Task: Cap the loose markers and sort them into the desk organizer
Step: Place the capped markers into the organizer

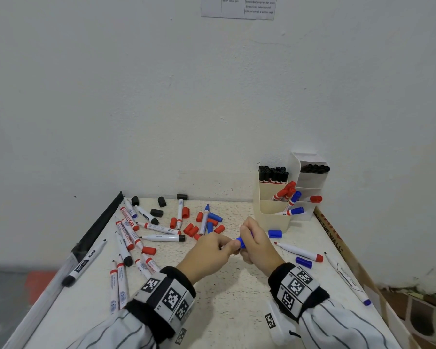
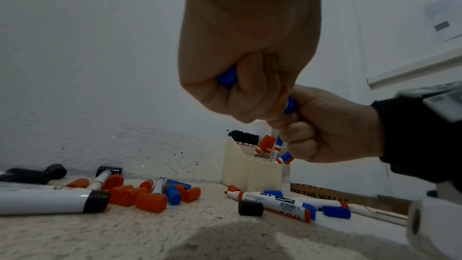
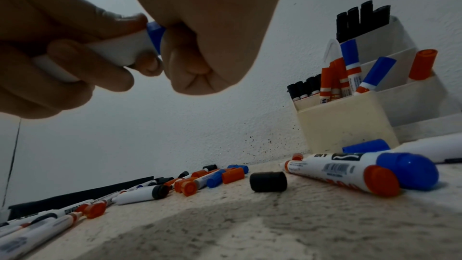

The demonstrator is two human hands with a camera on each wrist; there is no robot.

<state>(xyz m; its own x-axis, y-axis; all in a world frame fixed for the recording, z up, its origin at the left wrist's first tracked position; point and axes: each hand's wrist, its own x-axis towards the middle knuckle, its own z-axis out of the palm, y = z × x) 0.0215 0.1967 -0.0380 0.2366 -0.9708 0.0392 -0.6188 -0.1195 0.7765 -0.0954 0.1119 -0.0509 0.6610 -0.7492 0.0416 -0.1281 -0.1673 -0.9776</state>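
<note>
Above the table's middle, my left hand [image 1: 224, 246] grips the white body of a blue marker [image 3: 120, 50]. My right hand [image 1: 248, 238] pinches a blue cap [image 1: 241, 241] at that marker's end, and the two hands touch. Fingers hide the marker's tip, so I cannot tell how far the cap sits on it. Loose red, black and blue markers [image 1: 129, 233] lie at the left with several loose caps [image 1: 191, 229]. The cream desk organizer [image 1: 272, 215] stands at the back right with capped black, red and blue markers in it. A white tiered organizer [image 1: 311, 180] stands behind it.
An uncapped red marker [image 1: 300, 251] and blue caps [image 1: 303, 261] lie right of my hands. A black cap [image 3: 268, 182] lies under them. A long white pen [image 1: 347, 279] lies along the right edge by a printed cardboard box [image 1: 335, 238]. A black strip [image 1: 98, 227] borders the left edge.
</note>
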